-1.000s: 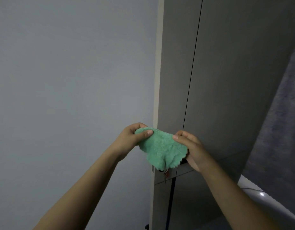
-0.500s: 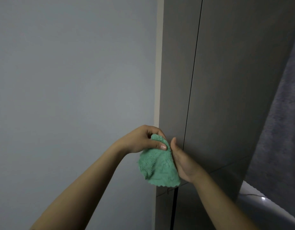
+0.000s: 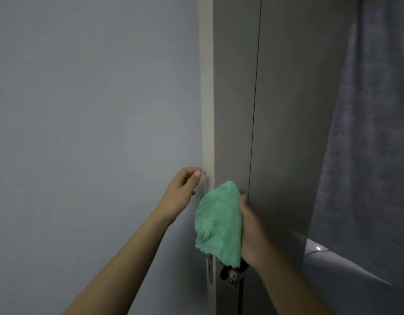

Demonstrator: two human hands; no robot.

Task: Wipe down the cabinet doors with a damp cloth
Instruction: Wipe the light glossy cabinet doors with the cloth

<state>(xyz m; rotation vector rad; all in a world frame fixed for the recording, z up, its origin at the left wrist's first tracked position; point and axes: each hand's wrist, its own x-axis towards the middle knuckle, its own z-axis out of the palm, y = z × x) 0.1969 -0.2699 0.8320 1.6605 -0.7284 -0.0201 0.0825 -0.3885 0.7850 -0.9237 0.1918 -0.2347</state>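
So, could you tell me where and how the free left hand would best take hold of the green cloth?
Probably by the upper rounded edge of the green cloth, coming from the left. The right hand backs its right side, so only the left and top edges hang clear. The left hand, holding nothing beside the cabinet door, is already on that side; its fingers could pinch the top fold.

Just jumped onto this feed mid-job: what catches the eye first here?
The green cloth, low in the middle, draped over the right hand in front of the grey cabinet door. Left of it, the left hand is off the cloth, fingers loosely curled, by the pale cabinet edge. A dark curtain hangs on the right.
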